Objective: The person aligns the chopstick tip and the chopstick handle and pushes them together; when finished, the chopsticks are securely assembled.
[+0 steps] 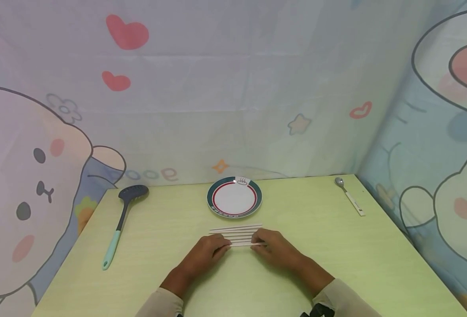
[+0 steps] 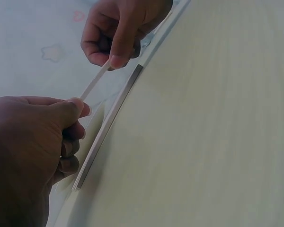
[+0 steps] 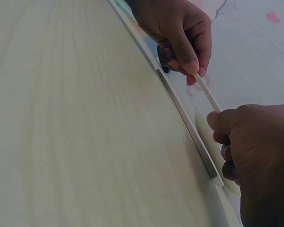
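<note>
A thin pale stick (image 1: 240,245) is stretched level between both hands, a little above the table. My left hand (image 1: 208,251) pinches its left end between thumb and fingers, and my right hand (image 1: 274,248) pinches the right end. The left wrist view shows the held stick (image 2: 94,82) raised off the surface. Just beyond the hands, several similar sticks (image 1: 236,227) lie side by side on the table, partly covered by the fingers. From the right wrist view, those sticks (image 3: 189,126) appear as one low, edge-on row.
A white plate (image 1: 234,200) with a green rim and red ring sits behind the sticks. At the left lies a black ladle-like utensil (image 1: 127,204) with a mint handle. A small spoon (image 1: 350,197) lies at the back right of the table (image 1: 316,220). A printed cloth (image 1: 233,88) hangs behind.
</note>
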A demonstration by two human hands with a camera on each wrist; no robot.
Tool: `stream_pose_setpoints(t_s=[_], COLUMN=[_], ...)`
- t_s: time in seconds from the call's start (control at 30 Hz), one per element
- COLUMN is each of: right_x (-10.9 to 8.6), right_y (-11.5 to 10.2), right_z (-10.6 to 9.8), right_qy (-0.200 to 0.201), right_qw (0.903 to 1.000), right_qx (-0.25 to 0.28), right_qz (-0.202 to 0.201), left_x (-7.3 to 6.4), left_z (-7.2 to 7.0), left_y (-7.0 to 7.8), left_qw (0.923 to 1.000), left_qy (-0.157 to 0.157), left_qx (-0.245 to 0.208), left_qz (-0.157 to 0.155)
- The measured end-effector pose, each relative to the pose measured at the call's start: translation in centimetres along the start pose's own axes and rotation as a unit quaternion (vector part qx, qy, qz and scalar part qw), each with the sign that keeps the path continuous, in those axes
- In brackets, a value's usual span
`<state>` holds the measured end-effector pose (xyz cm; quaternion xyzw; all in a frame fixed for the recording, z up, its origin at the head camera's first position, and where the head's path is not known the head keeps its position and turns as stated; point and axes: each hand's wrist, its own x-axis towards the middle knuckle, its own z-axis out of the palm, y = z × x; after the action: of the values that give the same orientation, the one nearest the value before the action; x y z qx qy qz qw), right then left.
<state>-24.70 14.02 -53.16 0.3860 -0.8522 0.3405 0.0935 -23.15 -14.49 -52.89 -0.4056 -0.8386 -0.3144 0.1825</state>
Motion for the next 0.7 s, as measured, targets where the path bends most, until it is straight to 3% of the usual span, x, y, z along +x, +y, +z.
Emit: stream_pose_setpoints(t_s=[0.17, 0.47, 0.57, 0.7], right_x=[0.0, 0.2, 0.2, 0.3], right_y=[-0.4, -0.4, -0.4, -0.6], right_z=[0.1, 0.5, 0.5, 0.1], right_qy=[0.017, 0.052, 0.049, 0.02], right_qw=[0.9996, 0.9969, 0.9973, 0.9992], right_qx=[0.012, 0.048, 0.049, 0.034], right_qz=[-0.016, -0.034, -0.026, 0.007], left_x=[0.2, 0.9, 0.8, 0.4], left_z=[0.5, 1.3, 1.2, 0.8], left_y=[0.6, 1.7, 1.6, 1.2], left_qw=[0.9997, 0.9986, 0.9988, 0.9979], left_qy=[0.016, 0.021, 0.023, 0.003], left_qx=[0.019, 0.042, 0.025, 0.002], left_qz=[0.003, -0.026, -0.036, -0.064])
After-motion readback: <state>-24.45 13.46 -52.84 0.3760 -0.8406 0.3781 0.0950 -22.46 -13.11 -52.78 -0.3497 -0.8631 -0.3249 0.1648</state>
